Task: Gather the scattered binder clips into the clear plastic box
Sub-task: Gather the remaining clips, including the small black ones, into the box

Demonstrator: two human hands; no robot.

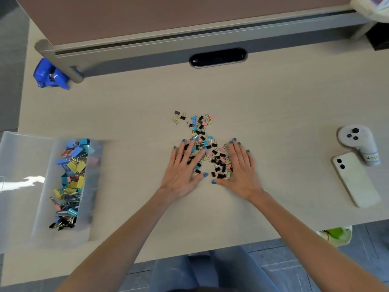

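A pale wood-grain tabletop (273, 102) fills the view. A grey-framed partition (189, 41) runs along its far edge, cut off at the top. The clear plastic box (25, 165) sits at the left edge. Its left side runs out of the picture and its walls are blurred and glary. It holds a long heap of larger binder clips (71, 178) in blue, yellow, pink and black.

The left hand (183, 167) and the right hand (242, 167) lie palm down near the middle of the tabletop, toward the near edge. Their fingers are straight and spread and grip nothing. The left hand covers part of the pile, so the clips under it are hidden. The right hand rests against the pile's right side, thumb stretched toward the left thumb.

A white phone (355, 180) lies camera-side up by the right edge. Just beyond it is a white handheld controller (355, 140), whose grip bears a handwritten label too small to read surely. A blue plastic desk tool (50, 74) sits at the far left corner, and its kind is hard to tell. A black oval cable slot (217, 57) is set in the far edge.

The scattered binder clips (202, 131) are small and mostly black, with some blue, pink and yellow. They lie between the hands and trail toward the far edge, well apart from the box.
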